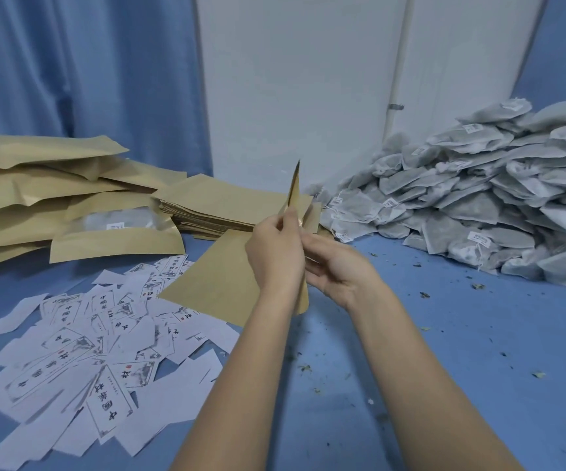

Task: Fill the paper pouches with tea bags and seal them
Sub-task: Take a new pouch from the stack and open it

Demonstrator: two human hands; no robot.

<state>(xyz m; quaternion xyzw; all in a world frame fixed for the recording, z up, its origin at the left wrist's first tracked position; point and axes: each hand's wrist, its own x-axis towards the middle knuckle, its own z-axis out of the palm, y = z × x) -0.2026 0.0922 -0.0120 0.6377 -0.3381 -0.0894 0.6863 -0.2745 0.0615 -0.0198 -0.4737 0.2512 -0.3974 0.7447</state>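
Far left: heap of filled kraft pouches (37,185), one with a clear window (118,220) showing a tea bag inside. Below that, a messy scatter of printed paper labels (81,351) across the blue tabletop (444,351). Just right of the heap, a neat stack of flat empty pouches (220,205), with another flat pouch (213,283) lying loose in front of it. Dead centre, held edge-on and upright above the table: one paper pouch (295,188). Left hand (276,253) pinching its edge, fingers curled round it. Right hand (336,266) just beside, fingers loosely curled against the pouch's other side; can't tell how firm the grip is. Far right: big pile of tea bags (478,195) against the wall, crumbs of tea (424,295) sprinkled nearby.
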